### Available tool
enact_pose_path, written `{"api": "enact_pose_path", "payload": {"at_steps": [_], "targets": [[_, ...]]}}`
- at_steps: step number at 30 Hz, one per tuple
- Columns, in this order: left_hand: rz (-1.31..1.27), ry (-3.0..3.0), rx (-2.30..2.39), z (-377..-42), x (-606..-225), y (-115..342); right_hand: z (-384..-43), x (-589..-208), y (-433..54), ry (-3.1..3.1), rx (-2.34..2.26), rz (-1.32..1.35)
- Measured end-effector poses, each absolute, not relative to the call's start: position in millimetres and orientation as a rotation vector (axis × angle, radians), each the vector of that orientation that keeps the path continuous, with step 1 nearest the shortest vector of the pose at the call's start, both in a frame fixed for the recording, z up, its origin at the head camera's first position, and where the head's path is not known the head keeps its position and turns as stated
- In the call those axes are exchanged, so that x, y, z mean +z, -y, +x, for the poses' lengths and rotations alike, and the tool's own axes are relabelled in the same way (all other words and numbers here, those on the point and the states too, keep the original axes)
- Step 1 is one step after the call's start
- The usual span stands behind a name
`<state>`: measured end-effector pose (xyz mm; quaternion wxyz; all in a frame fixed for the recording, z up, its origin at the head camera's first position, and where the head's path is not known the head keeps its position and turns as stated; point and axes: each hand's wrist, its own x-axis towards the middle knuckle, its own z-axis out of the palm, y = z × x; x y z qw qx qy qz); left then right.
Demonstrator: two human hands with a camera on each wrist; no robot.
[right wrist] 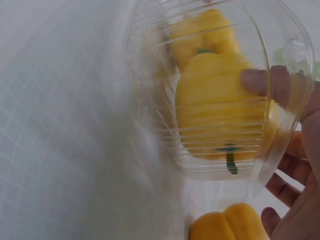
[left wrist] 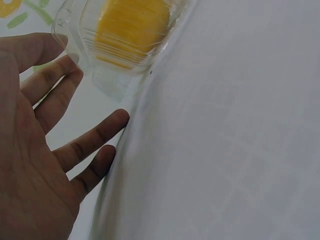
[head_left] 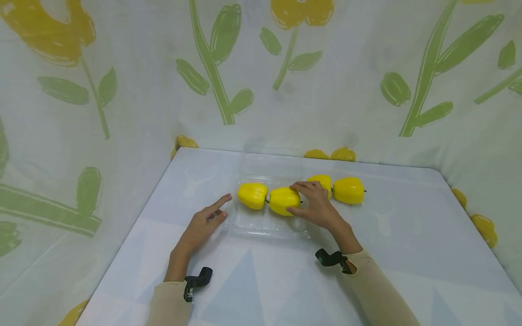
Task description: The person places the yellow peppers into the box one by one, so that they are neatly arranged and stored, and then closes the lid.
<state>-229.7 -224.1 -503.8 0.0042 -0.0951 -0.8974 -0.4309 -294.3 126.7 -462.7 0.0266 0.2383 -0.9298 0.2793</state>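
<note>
A clear plastic clamshell box (head_left: pixel 261 226) lies with its lid raised toward the back. Inside sit two yellow bell peppers side by side, the left pepper (head_left: pixel 252 194) and the right pepper (head_left: pixel 283 201). My right hand (head_left: pixel 320 210) holds the right pepper between thumb and fingers; in the right wrist view the thumb lies on this pepper (right wrist: pixel 212 110) behind the clear wall. At the box's left edge is my left hand (head_left: pixel 201 230), fingers loosely extended. The left wrist view shows some of its fingertips right at the box corner (left wrist: pixel 70 25).
Right of the box are two more yellow bell peppers, one partly behind my right hand (head_left: pixel 322 179) and another further right (head_left: pixel 348 190). The table (head_left: pixel 387 271) meets a flower-print curtain (head_left: pixel 346 99) at its back and sides.
</note>
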Motion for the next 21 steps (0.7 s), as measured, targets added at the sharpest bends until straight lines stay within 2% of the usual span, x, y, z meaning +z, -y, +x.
{"api": "enact_pose_path", "payload": {"at_steps": [21], "targets": [[-0.296,2.825,-1.316,-230,-505,224,-291,-469,-135,2.835,0.933,0.786]]}}
